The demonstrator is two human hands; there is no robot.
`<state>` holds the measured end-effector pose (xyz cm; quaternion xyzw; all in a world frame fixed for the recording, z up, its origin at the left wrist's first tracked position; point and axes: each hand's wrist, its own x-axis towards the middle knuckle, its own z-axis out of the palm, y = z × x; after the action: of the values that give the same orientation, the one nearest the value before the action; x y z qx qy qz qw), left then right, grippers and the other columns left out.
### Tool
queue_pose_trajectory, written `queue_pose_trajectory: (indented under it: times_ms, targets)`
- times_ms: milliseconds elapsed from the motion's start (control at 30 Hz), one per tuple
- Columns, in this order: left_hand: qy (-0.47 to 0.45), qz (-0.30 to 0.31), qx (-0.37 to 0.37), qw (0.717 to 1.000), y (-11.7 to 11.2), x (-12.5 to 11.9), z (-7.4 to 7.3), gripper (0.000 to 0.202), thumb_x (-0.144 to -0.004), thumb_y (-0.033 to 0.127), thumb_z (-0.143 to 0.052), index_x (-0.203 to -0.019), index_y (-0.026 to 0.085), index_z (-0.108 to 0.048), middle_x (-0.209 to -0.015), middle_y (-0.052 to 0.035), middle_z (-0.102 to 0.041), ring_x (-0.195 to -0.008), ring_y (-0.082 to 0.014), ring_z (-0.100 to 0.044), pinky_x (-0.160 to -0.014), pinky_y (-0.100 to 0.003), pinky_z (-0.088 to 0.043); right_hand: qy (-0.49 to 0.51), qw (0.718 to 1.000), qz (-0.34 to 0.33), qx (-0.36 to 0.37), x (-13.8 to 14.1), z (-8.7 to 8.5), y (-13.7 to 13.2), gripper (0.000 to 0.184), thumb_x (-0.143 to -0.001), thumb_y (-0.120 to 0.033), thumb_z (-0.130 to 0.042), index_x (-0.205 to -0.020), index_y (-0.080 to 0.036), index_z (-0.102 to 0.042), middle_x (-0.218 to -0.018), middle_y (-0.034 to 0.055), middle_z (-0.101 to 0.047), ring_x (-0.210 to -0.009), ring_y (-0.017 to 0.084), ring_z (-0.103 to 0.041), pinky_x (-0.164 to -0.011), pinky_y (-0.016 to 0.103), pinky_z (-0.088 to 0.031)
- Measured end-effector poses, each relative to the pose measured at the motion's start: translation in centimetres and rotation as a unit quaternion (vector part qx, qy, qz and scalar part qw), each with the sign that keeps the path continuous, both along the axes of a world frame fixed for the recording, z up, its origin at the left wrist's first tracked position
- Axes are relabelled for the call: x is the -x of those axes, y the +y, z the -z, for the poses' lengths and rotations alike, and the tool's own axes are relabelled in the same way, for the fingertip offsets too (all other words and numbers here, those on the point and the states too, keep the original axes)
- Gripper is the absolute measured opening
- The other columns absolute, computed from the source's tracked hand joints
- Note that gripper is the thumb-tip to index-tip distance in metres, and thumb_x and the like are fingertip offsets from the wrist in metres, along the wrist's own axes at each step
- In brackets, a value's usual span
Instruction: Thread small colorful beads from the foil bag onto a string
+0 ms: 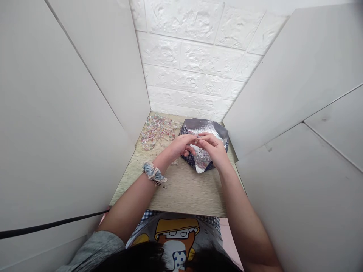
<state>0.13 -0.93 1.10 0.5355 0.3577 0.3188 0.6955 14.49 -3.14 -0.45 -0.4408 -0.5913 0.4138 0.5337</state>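
Nothing legible from my remote view: foil pouch (204, 127) shows pattern only, no readable label; printed T-shirt (176, 236) shows cartoon figure, no lettering I can make out

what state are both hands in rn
Left hand: closed, curled toward the right hand; anything held cannot be told.
Right hand: closed; anything held cannot be told.

Grey tee (175, 240) w/ cartoon print, maybe gingham (147, 215) underneath; blue lace scrunchie (153, 173) on L wrist (161, 162).

A booth (300, 75): white partitions (65, 124), brick-embossed wall (193, 64), wooden desk (181, 194).
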Motion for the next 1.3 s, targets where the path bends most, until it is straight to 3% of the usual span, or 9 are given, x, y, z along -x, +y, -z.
queue_pose_trajectory:
  times_ms: [200, 333, 400, 600, 833, 933, 1033, 1167, 1300]
  targets:
    - [0.018, 0.004, -0.012, 1.0, 0.0, 0.1, 0.1, 0.028, -0.07, 0.039, -0.051, -0.083, 0.014, -0.055, -0.081, -0.0043, -0.057, -0.05, -0.0037, -0.051, -0.034, -0.014, -0.022, -0.1, 0.994, 0.029, -0.022, -0.2, -0.6, -0.1, 0.013, -0.073, -0.029, -0.053, -0.072, -0.02, -0.062, -0.098, 0.0044, -0.052, -0.099, 0.018, -0.047, -0.081, 0.031, -0.04]
    - [0.056, 0.0, -0.032, 0.998, 0.1, 0.1, 0.1, 0.026, -0.068, 0.038, -0.055, -0.075, 0.013, -0.056, -0.066, 0.0, -0.051, -0.043, -0.0005, -0.042, -0.034, -0.013, -0.021, -0.183, 0.979, 0.078, -0.053, -0.9, -0.3, 0.2, 0.014, -0.076, -0.027, -0.048, -0.074, -0.019, -0.059, -0.091, 0.0039, -0.054, -0.084, 0.016, -0.051, -0.073, 0.029, -0.041]
    - [0.058, -0.007, -0.035, 0.998, 0.1, 0.1, 0.1, 0.026, -0.07, 0.038, -0.053, -0.078, 0.013, -0.056, -0.064, 0.001, -0.049, -0.043, -0.0006, -0.041, -0.034, -0.013, -0.02, -0.281, 0.953, 0.101, -0.056, -1.4, 0.1, 0.4, 0.012, -0.075, -0.024, -0.046, -0.077, -0.019, -0.057, -0.086, 0.0036, -0.055, -0.076, 0.015, -0.052, -0.069, 0.029, -0.041]
    - [0.033, -0.022, -0.065, 0.997, -0.1, -0.1, 0.2, 0.029, -0.074, 0.041, -0.047, -0.084, 0.015, -0.055, -0.06, 0.0009, -0.051, -0.052, -0.0046, -0.046, -0.038, -0.014, -0.025, -0.558, 0.825, 0.086, 0.004, -1.9, 0.8, 0.4, 0.019, -0.072, -0.013, -0.044, -0.059, -0.018, -0.057, -0.077, 0.0075, -0.056, -0.07, 0.018, -0.052, -0.055, 0.028, -0.033]
    - [0.017, -0.039, -0.07, 0.997, 0.0, -0.3, 0.0, 0.026, -0.075, 0.039, -0.046, -0.082, 0.015, -0.053, -0.046, 0.0062, -0.037, -0.042, -0.0043, -0.038, -0.038, -0.016, -0.025, -0.609, 0.789, 0.084, 0.006, -1.5, 0.9, 0.4, 0.021, -0.074, -0.012, -0.041, -0.06, -0.017, -0.056, -0.075, 0.0092, -0.056, -0.067, 0.018, -0.053, -0.053, 0.029, -0.03]
    - [0.028, -0.052, -0.055, 0.997, 0.0, -0.3, -0.2, 0.022, -0.075, 0.036, -0.047, -0.078, 0.015, -0.053, -0.043, 0.0085, -0.026, -0.035, -0.0027, -0.026, -0.036, -0.017, -0.019, -0.582, 0.809, 0.082, 0.002, -1.3, 1.0, 0.4, 0.019, -0.074, -0.013, -0.041, -0.063, -0.017, -0.055, -0.077, 0.0091, -0.056, -0.069, 0.02, -0.052, -0.056, 0.03, -0.032]
    - [0.074, -0.076, -0.05, 0.993, 0.0, -0.4, -0.2, 0.02, -0.073, 0.033, -0.049, -0.074, 0.014, -0.053, -0.043, 0.0082, -0.026, -0.035, -0.0023, -0.021, -0.036, -0.018, -0.014, -0.467, 0.88, 0.083, -0.014, -1.1, 0.9, 0.5, 0.012, -0.076, -0.018, -0.042, -0.073, -0.019, -0.054, -0.08, 0.006, -0.056, -0.073, 0.019, -0.051, -0.062, 0.03, -0.035]
    - [0.112, -0.08, -0.075, 0.988, 0.1, -0.3, 0.1, 0.027, -0.068, 0.04, -0.053, -0.07, 0.013, -0.056, -0.042, 0.0078, -0.025, -0.037, -0.0026, -0.021, -0.038, -0.02, -0.012, -0.219, 0.973, 0.062, 0.028, -0.7, 0.5, 0.5, 0.013, -0.077, -0.031, -0.046, -0.074, -0.02, -0.051, -0.069, 0.0003, -0.054, -0.063, 0.014, -0.048, -0.06, 0.028, -0.037]
    - [0.128, -0.078, -0.103, 0.983, 0.1, -0.2, 0.0, 0.032, -0.065, 0.044, -0.054, -0.07, 0.013, -0.059, -0.042, 0.0068, -0.027, -0.039, -0.0035, -0.021, -0.04, -0.021, -0.014, -0.012, 0.998, 0.006, 0.064, -0.3, 0.2, 0.4, 0.015, -0.069, -0.031, -0.056, -0.076, -0.019, -0.052, -0.071, -0.0009, -0.054, -0.066, 0.012, -0.05, -0.063, 0.026, -0.04]
